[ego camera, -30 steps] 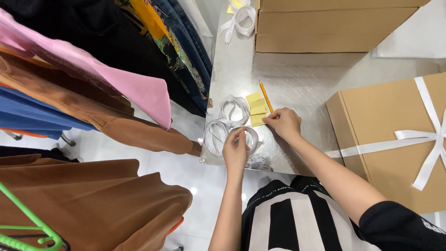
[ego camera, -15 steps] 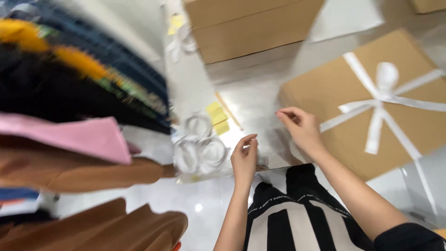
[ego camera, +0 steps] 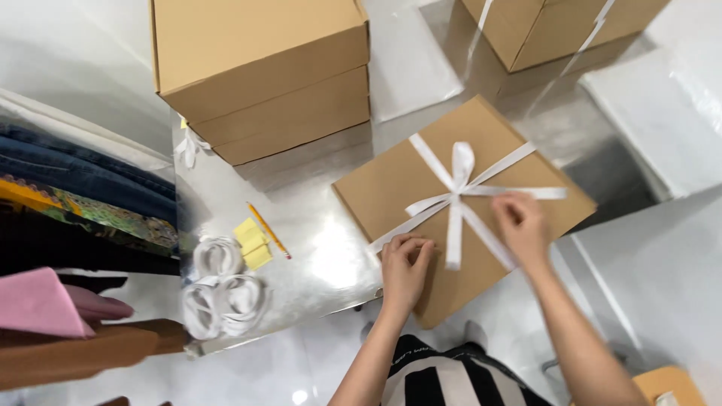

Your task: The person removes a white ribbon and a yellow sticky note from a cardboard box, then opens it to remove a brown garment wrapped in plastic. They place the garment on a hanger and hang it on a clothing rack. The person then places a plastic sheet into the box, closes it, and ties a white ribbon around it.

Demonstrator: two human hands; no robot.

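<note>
Landmark: flat brown box (ego camera: 391, 188) w/ white ribbon bow (ego camera: 456, 188) on shiny tabletop (ego camera: 316, 263). Far left of box: ribbon rolls (ego camera: 222, 297), yellow notes (ego camera: 252, 242), pencil (ego camera: 268, 230). Left hand (ego camera: 404, 269) on box's near-left edge, grip curled onto ribbon. Right hand (ego camera: 520, 225) right of bow, grip pinching a ribbon tail.

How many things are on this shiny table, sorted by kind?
Cardboard boxes: 4, the ribbon-tied box under the left hand and right hand, two stacked, one behind
Ribbon rolls: 3
Sticky-note pads: 1 pile
Pencils: 1
Total: 9
</note>
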